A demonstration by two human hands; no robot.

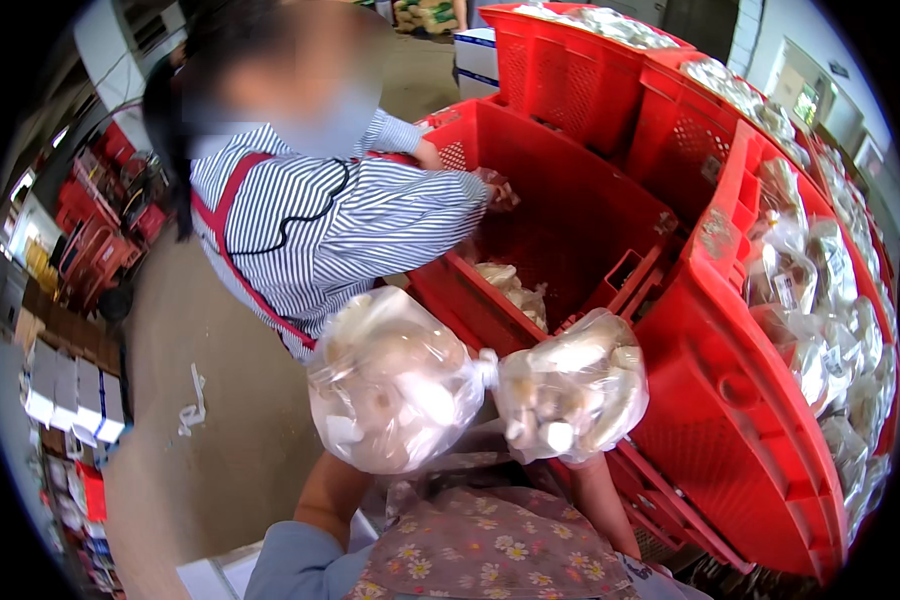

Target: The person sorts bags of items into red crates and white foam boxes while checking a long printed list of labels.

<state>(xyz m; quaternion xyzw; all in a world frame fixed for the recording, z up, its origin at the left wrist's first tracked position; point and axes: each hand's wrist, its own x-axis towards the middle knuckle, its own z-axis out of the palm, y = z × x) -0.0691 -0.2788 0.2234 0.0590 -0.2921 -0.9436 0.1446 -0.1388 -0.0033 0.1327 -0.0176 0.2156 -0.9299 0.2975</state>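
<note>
Two clear plastic bags of what look like pale mushrooms are held up in front of my floral apron. The larger left bag rests in my left hand, whose fingers are hidden behind it. My right hand is mostly covered by the right bag, which it supports from below. A gathered, whitish bag end sits where the two bags meet. Just beyond them stands an open red plastic crate, with a few similar bags at its near end.
A co-worker in a striped shirt leans over the open crate, one hand inside it. Red crates full of bags line the right side. White boxes are stacked at left. A scrap of white strip lies on the floor.
</note>
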